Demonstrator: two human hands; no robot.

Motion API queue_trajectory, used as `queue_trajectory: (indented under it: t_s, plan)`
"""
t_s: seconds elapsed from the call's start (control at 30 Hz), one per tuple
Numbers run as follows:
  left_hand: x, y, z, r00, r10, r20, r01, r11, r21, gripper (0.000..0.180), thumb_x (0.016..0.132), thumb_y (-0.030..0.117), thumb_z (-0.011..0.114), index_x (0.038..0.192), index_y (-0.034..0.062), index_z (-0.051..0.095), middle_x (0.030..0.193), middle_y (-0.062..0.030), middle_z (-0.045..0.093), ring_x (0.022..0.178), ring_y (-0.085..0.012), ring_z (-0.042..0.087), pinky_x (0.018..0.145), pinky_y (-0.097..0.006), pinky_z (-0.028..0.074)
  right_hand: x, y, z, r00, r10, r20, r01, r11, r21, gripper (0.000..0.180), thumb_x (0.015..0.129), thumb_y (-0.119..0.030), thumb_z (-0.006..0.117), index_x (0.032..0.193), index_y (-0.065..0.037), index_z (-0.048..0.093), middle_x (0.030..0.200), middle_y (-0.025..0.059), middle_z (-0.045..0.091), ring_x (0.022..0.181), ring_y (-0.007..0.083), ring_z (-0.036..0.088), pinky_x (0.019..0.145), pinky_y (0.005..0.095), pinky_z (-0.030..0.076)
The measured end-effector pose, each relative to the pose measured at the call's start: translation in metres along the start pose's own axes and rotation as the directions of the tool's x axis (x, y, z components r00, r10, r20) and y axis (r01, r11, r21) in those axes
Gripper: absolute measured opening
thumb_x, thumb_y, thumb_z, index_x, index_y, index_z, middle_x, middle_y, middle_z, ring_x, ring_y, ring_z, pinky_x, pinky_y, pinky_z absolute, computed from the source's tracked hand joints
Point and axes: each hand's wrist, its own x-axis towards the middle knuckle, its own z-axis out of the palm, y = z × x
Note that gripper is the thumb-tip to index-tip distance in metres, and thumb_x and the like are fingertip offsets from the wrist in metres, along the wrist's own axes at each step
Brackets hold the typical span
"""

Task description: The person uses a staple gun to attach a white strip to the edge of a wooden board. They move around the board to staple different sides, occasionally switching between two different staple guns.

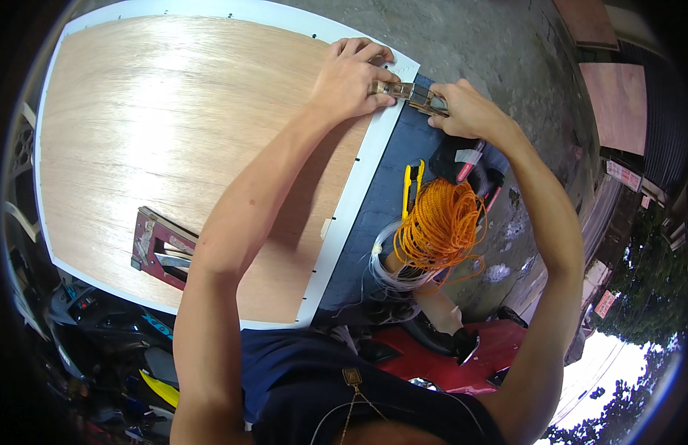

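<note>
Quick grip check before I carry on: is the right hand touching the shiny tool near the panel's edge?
Touching. The head view shows the right hand closed around the outer end of the shiny tool, with no gap between them.

Panel [136, 148]: lay on the table [392, 167], which showed along its right edge.
Staple gun [144, 243]: rested on the panel, toward the near left.
Hand tool [420, 95]: sat at the panel's far right corner, between left fingers [374, 53] and right fingers [442, 90].
Rope coil [440, 226]: stood right of the panel, nearer than the hand tool.
Slim tool [408, 191]: lay between panel and rope coil.
Motorcycle [99, 315]: stood past the panel's near left edge.
</note>
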Motion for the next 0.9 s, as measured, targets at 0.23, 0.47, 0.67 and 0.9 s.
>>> queue_trajectory:
  t_s: [0.23, 0.47, 0.67, 0.9]
  plan:
    - [0.004, 0.002, 0.001, 1.000, 0.010, 0.015, -0.010, 1.000, 0.004, 0.032, 0.062, 0.036, 0.078, 0.091, 0.0233, 0.074, 0.115, 0.0029, 0.058, 0.114, -0.0224, 0.045, 0.098, -0.040, 0.032, 0.013, 0.019, 0.019, 0.989, -0.103, -0.102, 0.113, 0.989, 0.099, 0.031, 0.071, -0.018, 0.073, 0.094, 0.000, 0.063, 0.076, 0.0226, 0.063, 0.073, 0.0388, 0.061, 0.069, 0.0430, 0.049]
    - [0.002, 0.000, -0.013, 0.991, 0.047, -0.128, -0.067, 0.986, -0.152, 0.033, 0.059, 0.038, 0.079, 0.089, 0.0237, 0.075, 0.117, 0.0030, 0.056, 0.115, -0.0251, 0.043, 0.103, -0.045, 0.027, -0.026, 0.002, -0.015, 0.946, -0.265, -0.188, 0.279, 0.959, 0.049, 0.037, 0.076, -0.029, 0.068, 0.099, -0.001, 0.061, 0.087, 0.0207, 0.064, 0.088, 0.0391, 0.060, 0.078, 0.0446, 0.047]
    - [-0.042, 0.039, -0.062, 0.996, 0.087, -0.032, -0.092, 0.968, -0.231, 0.034, 0.059, 0.041, 0.077, 0.088, 0.0221, 0.075, 0.125, -0.0047, 0.052, 0.125, -0.0313, 0.038, 0.108, -0.054, 0.018, -0.084, -0.055, -0.010, 0.988, -0.152, 0.036, 0.147, 0.981, 0.125, 0.037, 0.078, -0.028, 0.067, 0.096, 0.003, 0.057, 0.084, 0.0242, 0.062, 0.087, 0.0392, 0.059, 0.074, 0.0439, 0.045]
    - [-0.082, 0.042, -0.041, 0.986, 0.000, 0.169, 0.026, 0.988, -0.152, 0.035, 0.054, 0.031, 0.079, 0.088, 0.0247, 0.074, 0.125, -0.0002, 0.052, 0.127, -0.0282, 0.036, 0.111, -0.058, 0.011, -0.080, -0.050, 0.074, 0.961, -0.242, -0.131, 0.268, 0.930, 0.252, 0.037, 0.072, -0.024, 0.073, 0.078, 0.005, 0.051, 0.064, 0.0221, 0.057, 0.065, 0.0408, 0.059, 0.061, 0.0447, 0.044]
